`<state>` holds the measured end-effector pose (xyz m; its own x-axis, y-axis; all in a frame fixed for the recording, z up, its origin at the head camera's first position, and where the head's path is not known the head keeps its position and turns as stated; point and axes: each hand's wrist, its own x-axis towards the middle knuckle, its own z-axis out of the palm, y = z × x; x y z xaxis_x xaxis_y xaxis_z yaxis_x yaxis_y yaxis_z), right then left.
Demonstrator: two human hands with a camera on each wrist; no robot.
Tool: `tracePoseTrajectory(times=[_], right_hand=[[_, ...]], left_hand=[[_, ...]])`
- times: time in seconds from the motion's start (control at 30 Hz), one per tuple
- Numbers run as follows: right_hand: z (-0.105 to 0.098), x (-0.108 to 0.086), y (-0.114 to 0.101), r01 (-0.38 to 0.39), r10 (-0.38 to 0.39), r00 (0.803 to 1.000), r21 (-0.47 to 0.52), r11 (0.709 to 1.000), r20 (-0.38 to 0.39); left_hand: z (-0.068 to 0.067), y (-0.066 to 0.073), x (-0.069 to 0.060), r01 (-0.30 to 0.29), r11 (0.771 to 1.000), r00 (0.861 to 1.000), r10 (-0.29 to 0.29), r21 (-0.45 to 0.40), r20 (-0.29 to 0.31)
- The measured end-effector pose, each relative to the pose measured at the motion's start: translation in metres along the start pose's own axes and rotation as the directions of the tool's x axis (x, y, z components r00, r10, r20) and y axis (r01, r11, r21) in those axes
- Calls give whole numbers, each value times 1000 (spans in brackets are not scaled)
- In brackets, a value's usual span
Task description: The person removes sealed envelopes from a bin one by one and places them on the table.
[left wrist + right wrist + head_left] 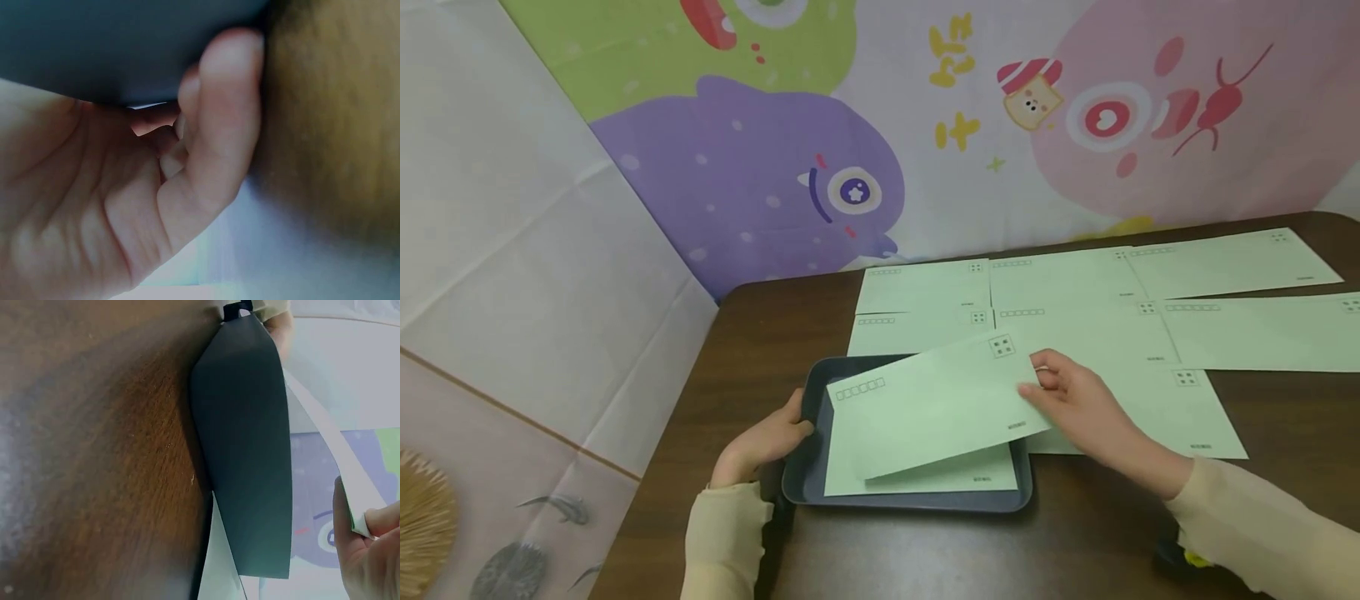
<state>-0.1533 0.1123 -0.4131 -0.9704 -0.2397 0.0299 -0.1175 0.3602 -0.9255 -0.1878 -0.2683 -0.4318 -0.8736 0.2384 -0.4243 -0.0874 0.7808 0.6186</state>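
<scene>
My right hand (1086, 408) pinches the right end of a pale green envelope (932, 408) between thumb and fingers. The envelope is tilted above a dark blue-grey tray (917, 502), its right end raised. Beneath it, another envelope (844, 471) lies in the tray, mostly covered. With my left hand (766, 440) I grip the tray's left rim; the left wrist view shows bent fingers (228, 119) against the tray's outer side. In the right wrist view the held envelope (331, 440) appears edge-on, with its end between thumb and fingers.
Several envelopes (1060, 275) lie in rows on the brown wooden table (760, 333), behind and right of the tray. One envelope (1150, 425) lies just right of the tray, under my right hand. A dark object (1176, 558) with a yellow bit shows beside my right sleeve. A cartoon-printed cloth (760, 192) hangs behind.
</scene>
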Motion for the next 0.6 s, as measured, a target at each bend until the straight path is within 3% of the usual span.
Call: tracePoseTrajectory(times=[0.3, 0.43, 0.6], right_hand=[[-18, -11, 9, 89, -89, 996, 135, 987, -4], [-32, -19, 20, 114, -109, 993, 130, 985, -47], [-54, -26, 35, 96, -90, 992, 55, 994, -94]], left_hand=[[-1, 1, 0, 14, 1000, 1000, -14, -5, -3], [-1, 1, 0, 5, 1000, 1000, -5, 10, 5], [-2, 0, 0, 11, 1000, 1000, -11, 7, 4]])
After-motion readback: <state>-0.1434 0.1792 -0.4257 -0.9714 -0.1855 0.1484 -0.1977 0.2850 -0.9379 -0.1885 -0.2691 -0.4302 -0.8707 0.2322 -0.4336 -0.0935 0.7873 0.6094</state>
